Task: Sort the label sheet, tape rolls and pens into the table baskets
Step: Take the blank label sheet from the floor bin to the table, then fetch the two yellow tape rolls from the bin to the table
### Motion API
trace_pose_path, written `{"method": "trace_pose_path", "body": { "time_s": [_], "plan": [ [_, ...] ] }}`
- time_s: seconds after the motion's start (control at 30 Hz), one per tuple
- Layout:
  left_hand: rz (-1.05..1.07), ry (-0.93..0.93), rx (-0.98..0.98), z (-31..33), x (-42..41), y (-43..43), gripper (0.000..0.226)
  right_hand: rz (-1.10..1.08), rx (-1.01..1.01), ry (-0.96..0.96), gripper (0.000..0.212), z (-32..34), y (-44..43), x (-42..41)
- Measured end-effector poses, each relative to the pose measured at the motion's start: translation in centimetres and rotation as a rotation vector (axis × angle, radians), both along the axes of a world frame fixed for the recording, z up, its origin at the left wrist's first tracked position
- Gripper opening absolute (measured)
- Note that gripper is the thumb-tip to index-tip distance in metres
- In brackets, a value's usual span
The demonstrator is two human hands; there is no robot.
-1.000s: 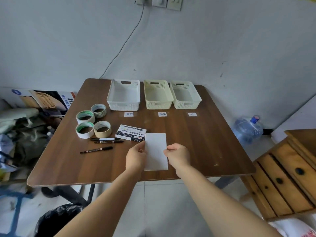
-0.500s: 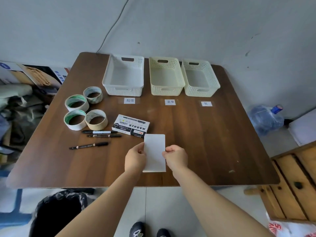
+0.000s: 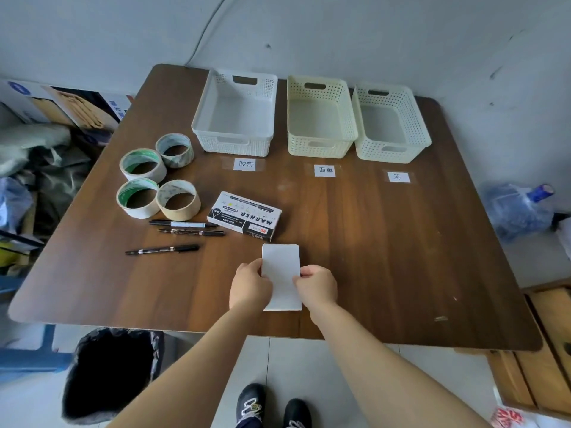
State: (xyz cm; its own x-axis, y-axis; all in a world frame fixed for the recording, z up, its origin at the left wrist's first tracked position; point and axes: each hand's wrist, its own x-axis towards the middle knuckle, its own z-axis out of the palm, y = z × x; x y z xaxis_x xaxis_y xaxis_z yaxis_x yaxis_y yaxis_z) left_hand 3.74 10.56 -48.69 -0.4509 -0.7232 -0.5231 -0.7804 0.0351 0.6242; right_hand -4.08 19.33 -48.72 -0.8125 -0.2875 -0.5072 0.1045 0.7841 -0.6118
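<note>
Three baskets stand in a row along the far side of the counter: a white basket on the left, a cream middle basket and a cream right basket, the two cream ones touching. Three small paper tags lie in front of them, one per basket. Four tape rolls sit clustered at the left: a far roll, a green-lined roll, a second green-lined roll and a tan roll. Three pens lie just nearer than the rolls: a white-barrelled pen, a black pen close beside it and a third pen a little apart. One marker box rests to the right of the pens.

One label sheet, plain white, is near the front edge of the counter, just in front of the marker box. The left hand pinches its left long edge and the right hand pinches its right long edge, the fingers curled narrowly onto the paper, so the sheet sits between both hands.

Whether the sheet lies flat on the counter or is lifted slightly cannot be told, and the fingertips under it are hidden. A wooden cabinet is cut off at the right border, and the shoes at the bottom. How much tape remains on each roll is hard to make out.
</note>
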Motion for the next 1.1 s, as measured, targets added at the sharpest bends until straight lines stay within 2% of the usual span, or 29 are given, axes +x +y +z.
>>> {"method": "trace_pose_path", "body": {
  "time_s": [0.23, 0.47, 0.63, 0.73, 0.83, 0.9, 1.1],
  "plan": [
    [-0.020, -0.059, 0.004, -0.3, -0.3, -0.2, 0.044, 0.016, 0.013, -0.035, 0.023, -0.3, -0.5, 0.3],
    [-0.049, -0.085, 0.017, 0.5, -0.3, -0.6, 0.039, 0.029, 0.049, -0.035, 0.028, 0.3, -0.7, 0.3],
    [-0.017, -0.040, 0.007, 1.7, 0.0, -1.5, 0.025, 0.031, 0.009, -0.002, 0.030, 1.9, -1.1, 0.0],
    [0.043, 0.022, 0.023, 3.5, 0.2, -1.6, 0.041, 0.043, -0.037, 0.031, 0.033, 3.1, -1.6, -0.3],
    [0.068, 0.102, 0.034, 5.6, 0.5, -2.0, 0.022, 0.056, -0.097, 0.063, 0.029, 4.8, -2.1, -0.5],
    [0.123, 0.147, 0.045, 7.0, 0.7, -2.3, 0.030, 0.072, -0.154, 0.081, 0.027, 6.1, -2.5, -0.6],
    [0.326, 0.339, 0.072, 11.5, 2.4, -3.0, 0.019, 0.177, -0.325, 0.094, 0.023, 10.6, -3.9, 0.1]
  ]
}}
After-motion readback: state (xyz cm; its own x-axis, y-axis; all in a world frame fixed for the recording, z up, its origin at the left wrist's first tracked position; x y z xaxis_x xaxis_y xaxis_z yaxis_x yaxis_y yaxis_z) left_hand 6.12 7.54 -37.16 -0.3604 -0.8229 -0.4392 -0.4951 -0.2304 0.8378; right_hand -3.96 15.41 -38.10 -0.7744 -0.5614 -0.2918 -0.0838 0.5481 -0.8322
